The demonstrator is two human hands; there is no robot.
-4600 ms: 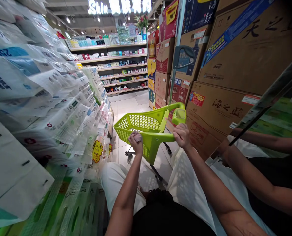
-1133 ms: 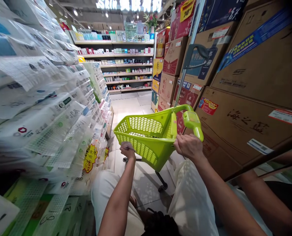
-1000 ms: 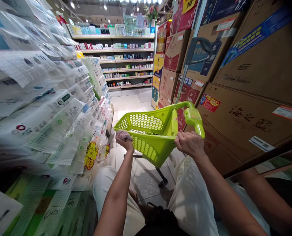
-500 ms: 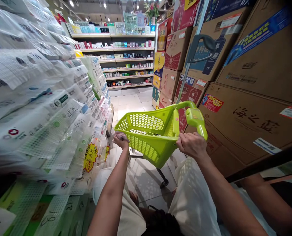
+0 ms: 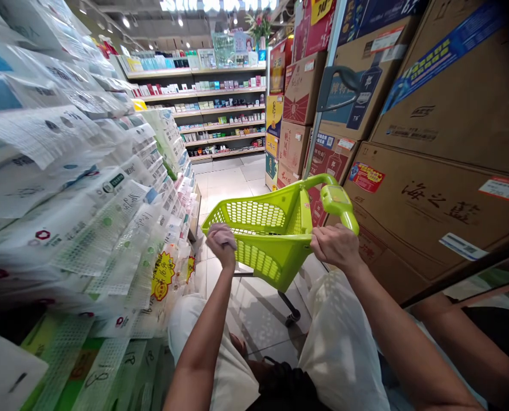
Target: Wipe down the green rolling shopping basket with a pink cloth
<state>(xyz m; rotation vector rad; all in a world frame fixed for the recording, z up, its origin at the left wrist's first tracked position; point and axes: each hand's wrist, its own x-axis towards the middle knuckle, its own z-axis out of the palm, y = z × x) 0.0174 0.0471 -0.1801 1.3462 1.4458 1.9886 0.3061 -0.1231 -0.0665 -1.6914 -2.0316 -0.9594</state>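
Flanking green cart (image 5: pixel 291 254), wrapped packs (image 5: pixel 95 205), stacked cartons (image 5: pixel 412 220), shelves (image 5: pixel 220 92) beyond

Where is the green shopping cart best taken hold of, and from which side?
Probably by the near stretch of its curved handle, beside the boxy unit, coming from above on the wearer's side. That stretch is a rounded bar standing out from the basket, with open space inside its curve to wrap around.

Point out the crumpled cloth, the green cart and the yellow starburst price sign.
Crumpled cloth (image 5: pixel 223 235): head view, middle of the bundle.
Green cart (image 5: pixel 285 252): head view, solid part of the basket's near side wall.
Yellow starburst price sign (image 5: pixel 163 275): head view, middle of its face.
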